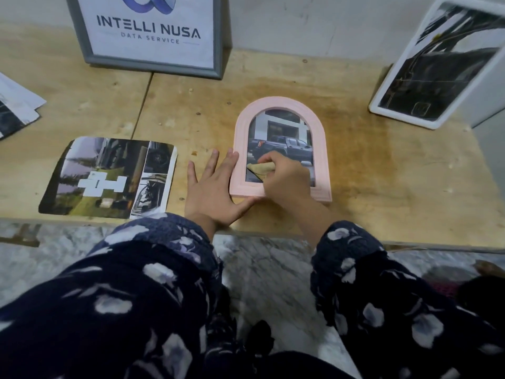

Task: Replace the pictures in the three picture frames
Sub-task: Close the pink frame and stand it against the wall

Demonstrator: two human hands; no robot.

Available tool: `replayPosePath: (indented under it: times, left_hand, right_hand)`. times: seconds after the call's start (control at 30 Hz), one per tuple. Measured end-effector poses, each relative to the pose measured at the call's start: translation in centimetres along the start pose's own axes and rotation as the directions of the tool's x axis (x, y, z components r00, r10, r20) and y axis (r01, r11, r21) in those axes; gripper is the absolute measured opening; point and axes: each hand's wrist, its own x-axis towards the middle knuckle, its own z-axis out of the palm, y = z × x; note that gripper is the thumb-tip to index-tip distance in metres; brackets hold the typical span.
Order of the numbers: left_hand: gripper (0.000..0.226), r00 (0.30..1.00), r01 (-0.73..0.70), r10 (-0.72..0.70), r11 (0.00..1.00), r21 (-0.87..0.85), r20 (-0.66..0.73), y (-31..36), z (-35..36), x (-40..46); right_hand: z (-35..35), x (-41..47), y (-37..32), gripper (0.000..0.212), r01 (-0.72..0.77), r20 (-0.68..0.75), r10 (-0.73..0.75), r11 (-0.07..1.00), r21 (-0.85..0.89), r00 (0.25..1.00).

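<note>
A pink arched picture frame (321,149) lies flat on the wooden table (382,173), showing a picture of a dark pickup truck (281,144). My right hand (287,181) rests on the frame's lower part and pinches the picture's lower left corner, which is peeled up. My left hand (210,187) lies flat on the table with straight fingers against the frame's left edge. A loose collage picture with rounded corners (109,176) lies to the left. A grey frame with a logo print (150,31) leans at the back, and a white frame (437,64) leans at the right.
Loose printed sheets (16,108) lie at the far left edge of the table. The table's front edge runs just below my wrists, with a marbled floor (267,263) beyond it. A white wall stands behind the frames.
</note>
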Motion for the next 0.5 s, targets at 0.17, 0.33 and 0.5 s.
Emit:
replayPosePath:
  times: [0.17, 0.33, 0.5]
  left_hand:
    - [0.095, 1.000, 0.004, -0.004, 1.000, -0.017, 0.020, 0.0, -0.1, 0.0]
    - [0.091, 0.999, 0.015, -0.014, 1.000, -0.025, 0.040, 0.2, -0.5, 0.0]
    - [0.096, 0.998, 0.019, -0.018, 1.000, -0.016, 0.060, 0.1, -0.3, -0.1]
  right_hand:
    - [-0.7, -0.3, -0.5, 0.039, 0.104, 0.084, -0.114, 0.988, 0.113, 0.990]
    - [-0.3, -2.4, -1.3, 0.044, 0.325, 0.157, -0.294, 0.915, -0.238, 0.943]
    - [-1.0, -3.4, -1.0, 0.038, 0.314, 0.132, -0.287, 0.898, -0.308, 0.949]
